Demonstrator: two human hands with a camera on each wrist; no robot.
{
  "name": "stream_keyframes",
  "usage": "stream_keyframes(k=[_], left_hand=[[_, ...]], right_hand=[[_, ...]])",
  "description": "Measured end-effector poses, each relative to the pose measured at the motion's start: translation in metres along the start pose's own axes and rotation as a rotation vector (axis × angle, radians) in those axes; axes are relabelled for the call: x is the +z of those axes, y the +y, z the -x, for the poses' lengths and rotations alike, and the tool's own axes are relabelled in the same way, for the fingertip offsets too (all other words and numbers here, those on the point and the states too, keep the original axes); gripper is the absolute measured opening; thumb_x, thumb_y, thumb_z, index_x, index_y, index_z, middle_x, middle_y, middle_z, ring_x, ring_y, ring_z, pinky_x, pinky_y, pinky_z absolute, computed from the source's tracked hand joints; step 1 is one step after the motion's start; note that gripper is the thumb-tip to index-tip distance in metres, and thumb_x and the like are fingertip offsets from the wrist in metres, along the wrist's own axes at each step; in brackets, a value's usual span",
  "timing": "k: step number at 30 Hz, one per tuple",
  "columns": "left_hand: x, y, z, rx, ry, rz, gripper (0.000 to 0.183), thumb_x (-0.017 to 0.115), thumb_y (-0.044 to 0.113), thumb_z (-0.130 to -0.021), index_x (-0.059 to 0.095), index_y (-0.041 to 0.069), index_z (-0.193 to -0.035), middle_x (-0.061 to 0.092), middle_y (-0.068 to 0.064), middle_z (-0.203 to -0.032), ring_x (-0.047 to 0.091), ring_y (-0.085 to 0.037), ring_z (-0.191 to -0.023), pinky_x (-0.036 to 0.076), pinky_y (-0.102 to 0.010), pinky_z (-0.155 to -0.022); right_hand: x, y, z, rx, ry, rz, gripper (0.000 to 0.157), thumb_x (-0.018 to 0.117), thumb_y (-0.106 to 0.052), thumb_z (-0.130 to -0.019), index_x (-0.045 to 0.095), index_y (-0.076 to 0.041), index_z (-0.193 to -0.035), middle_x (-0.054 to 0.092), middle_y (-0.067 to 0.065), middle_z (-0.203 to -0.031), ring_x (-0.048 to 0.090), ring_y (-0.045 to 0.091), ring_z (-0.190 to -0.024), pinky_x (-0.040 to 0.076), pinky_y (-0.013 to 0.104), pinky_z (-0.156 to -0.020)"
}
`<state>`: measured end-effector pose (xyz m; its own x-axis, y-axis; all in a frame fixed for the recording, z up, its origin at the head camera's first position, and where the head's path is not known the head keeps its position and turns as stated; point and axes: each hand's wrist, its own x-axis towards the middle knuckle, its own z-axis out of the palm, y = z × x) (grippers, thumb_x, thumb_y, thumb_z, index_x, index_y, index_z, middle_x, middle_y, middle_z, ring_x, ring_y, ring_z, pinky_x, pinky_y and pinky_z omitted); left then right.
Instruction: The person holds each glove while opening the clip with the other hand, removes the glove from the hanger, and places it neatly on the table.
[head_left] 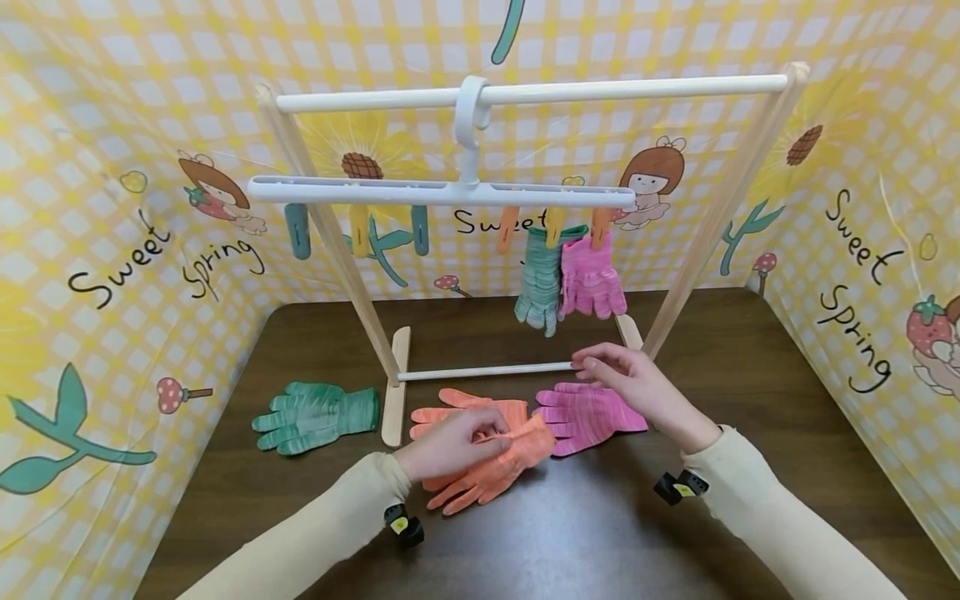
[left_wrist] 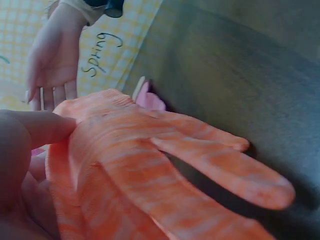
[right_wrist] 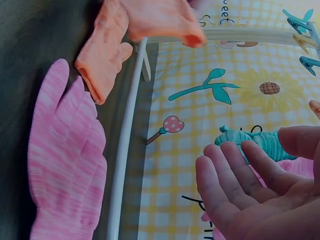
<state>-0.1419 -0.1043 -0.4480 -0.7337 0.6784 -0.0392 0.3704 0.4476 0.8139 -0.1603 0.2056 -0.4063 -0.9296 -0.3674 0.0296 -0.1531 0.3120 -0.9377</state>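
My left hand (head_left: 457, 442) pinches an orange knit glove (left_wrist: 135, 145) near its cuff, thumb on top, and the glove is lifted with its fingers slanting down. Under it a second orange glove (right_wrist: 102, 57) lies on the table. My right hand (head_left: 630, 379) is held over a pink glove (head_left: 581, 417) that lies flat; in the right wrist view its fingers (right_wrist: 225, 175) are extended and hold nothing. A green glove (head_left: 318, 418) lies at the left. From the hanger (head_left: 442, 193) hang another green glove (head_left: 540, 279) and another pink glove (head_left: 592, 279).
A wooden rack with a white top bar (head_left: 615, 89) carries the hanger. Several clips hang below it, including a blue clip (head_left: 297, 232) and a yellow clip (head_left: 360, 232) at the left. A low white bar (head_left: 487, 372) crosses between the rack's feet. Patterned cloth (head_left: 105, 208) surrounds the table.
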Motion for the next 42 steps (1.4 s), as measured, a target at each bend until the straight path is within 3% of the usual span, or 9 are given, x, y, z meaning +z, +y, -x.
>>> stream_keyframes(k=[6, 13, 16, 20, 25, 28, 37, 42], left_hand=[[0.011, -0.008, -0.001, -0.037, -0.083, -0.023, 0.008, 0.064, 0.017, -0.104, 0.070, 0.016, -0.099, 0.064, 0.011, -0.083, 0.054, -0.003, -0.070, 0.046, -0.023, -0.069], [0.019, -0.011, -0.002, -0.048, -0.043, -0.167, 0.016, 0.064, 0.014, -0.103, 0.066, 0.018, -0.088, 0.051, 0.011, -0.068, 0.043, -0.003, -0.058, 0.037, -0.023, -0.060], [0.022, -0.011, -0.001, -0.027, -0.039, -0.301, 0.019, 0.064, 0.015, -0.103, 0.064, 0.017, -0.084, 0.045, 0.012, -0.062, 0.041, -0.003, -0.055, 0.034, -0.022, -0.057], [0.025, -0.010, 0.000, -0.004, -0.039, -0.465, 0.014, 0.066, 0.019, -0.102, 0.065, 0.015, -0.088, 0.043, 0.010, -0.060, 0.041, -0.004, -0.053, 0.035, -0.023, -0.054], [0.028, -0.011, 0.002, 0.018, -0.023, -0.583, 0.010, 0.069, 0.018, -0.100, 0.066, 0.015, -0.091, 0.050, 0.009, -0.063, 0.047, -0.005, -0.055, 0.040, -0.023, -0.052], [0.030, -0.015, 0.003, 0.047, -0.001, -0.636, 0.012, 0.071, 0.017, -0.099, 0.065, 0.016, -0.089, 0.054, 0.007, -0.066, 0.049, -0.006, -0.057, 0.041, -0.023, -0.051], [0.032, -0.014, 0.004, 0.074, 0.022, -0.714, 0.015, 0.075, 0.018, -0.096, 0.063, 0.015, -0.088, 0.057, 0.004, -0.072, 0.050, -0.009, -0.058, 0.039, -0.025, -0.049], [0.035, -0.014, 0.003, 0.067, 0.037, -0.690, 0.017, 0.075, 0.016, -0.096, 0.063, 0.015, -0.085, 0.054, 0.004, -0.070, 0.045, -0.008, -0.057, 0.036, -0.024, -0.048]], right_hand=[[0.001, 0.007, 0.000, -0.002, -0.015, -0.038, 0.034, 0.053, -0.013, -0.110, 0.060, 0.011, -0.132, 0.068, 0.024, -0.126, 0.068, 0.035, -0.115, 0.056, 0.025, -0.092], [0.001, 0.012, 0.001, -0.007, -0.015, -0.041, 0.032, 0.054, -0.014, -0.109, 0.062, 0.011, -0.129, 0.070, 0.023, -0.120, 0.071, 0.012, -0.102, 0.059, 0.041, -0.092], [0.002, 0.013, 0.001, -0.007, -0.017, -0.038, 0.033, 0.055, -0.014, -0.109, 0.062, 0.011, -0.129, 0.070, 0.023, -0.121, 0.072, 0.018, -0.105, 0.059, 0.045, -0.093], [0.003, 0.013, 0.000, 0.001, -0.022, -0.036, 0.032, 0.055, -0.013, -0.109, 0.063, 0.010, -0.129, 0.070, 0.023, -0.122, 0.072, 0.028, -0.109, 0.059, 0.040, -0.091], [0.003, 0.014, 0.000, 0.020, -0.036, -0.029, 0.032, 0.054, -0.013, -0.109, 0.063, 0.009, -0.130, 0.069, 0.024, -0.125, 0.072, 0.017, -0.105, 0.059, 0.038, -0.090], [0.004, 0.014, 0.000, 0.023, -0.041, -0.021, 0.032, 0.054, -0.014, -0.109, 0.063, 0.008, -0.130, 0.069, 0.024, -0.127, 0.071, 0.011, -0.102, 0.059, 0.038, -0.090], [0.003, 0.016, -0.001, 0.027, -0.047, -0.009, 0.033, 0.054, -0.013, -0.109, 0.062, 0.010, -0.131, 0.065, 0.031, -0.129, 0.068, 0.044, -0.110, 0.059, 0.042, -0.090], [0.006, 0.017, -0.002, 0.031, -0.050, -0.006, 0.033, 0.053, -0.014, -0.110, 0.062, 0.010, -0.131, 0.065, 0.030, -0.129, 0.071, 0.027, -0.107, 0.059, 0.041, -0.090]])
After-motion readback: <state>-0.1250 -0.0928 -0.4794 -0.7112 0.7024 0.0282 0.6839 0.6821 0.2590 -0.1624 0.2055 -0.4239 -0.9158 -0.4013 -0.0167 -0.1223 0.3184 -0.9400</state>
